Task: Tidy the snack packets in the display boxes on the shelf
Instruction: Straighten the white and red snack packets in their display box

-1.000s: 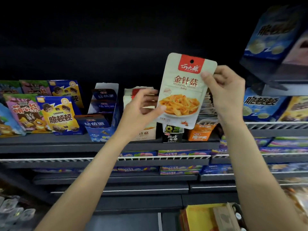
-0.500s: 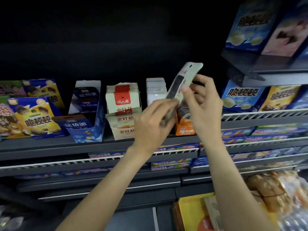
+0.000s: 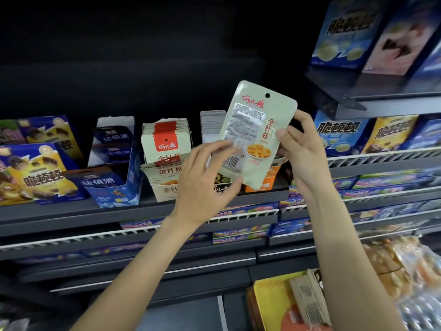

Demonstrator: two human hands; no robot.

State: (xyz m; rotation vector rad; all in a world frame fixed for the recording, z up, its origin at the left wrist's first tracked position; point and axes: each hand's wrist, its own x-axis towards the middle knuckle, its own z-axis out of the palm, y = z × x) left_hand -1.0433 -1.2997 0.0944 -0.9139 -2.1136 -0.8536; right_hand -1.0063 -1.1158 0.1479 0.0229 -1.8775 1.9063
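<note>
Packet (image 3: 256, 130) — pale green, back label showing — being held up in front of the shelf (image 3: 71, 211): right hand (image 3: 303, 149) gripping its right edge, left hand (image 3: 205, 177) pinching its lower left corner, above the display boxes (image 3: 164, 173).

Dark shelf (image 3: 71, 212); blue display box (image 3: 114, 185), cream display box (image 3: 164, 180), yellow snack boxes (image 3: 35, 180) standing on it

You're in a shop's snack aisle: tiered dark metal shelves (image 3: 71, 212) with white wire front rails (image 3: 238, 217), cardboard display boxes (image 3: 164, 180) of identical packets, and rows of branded biscuit boxes (image 3: 338, 134) facing outward.
</note>
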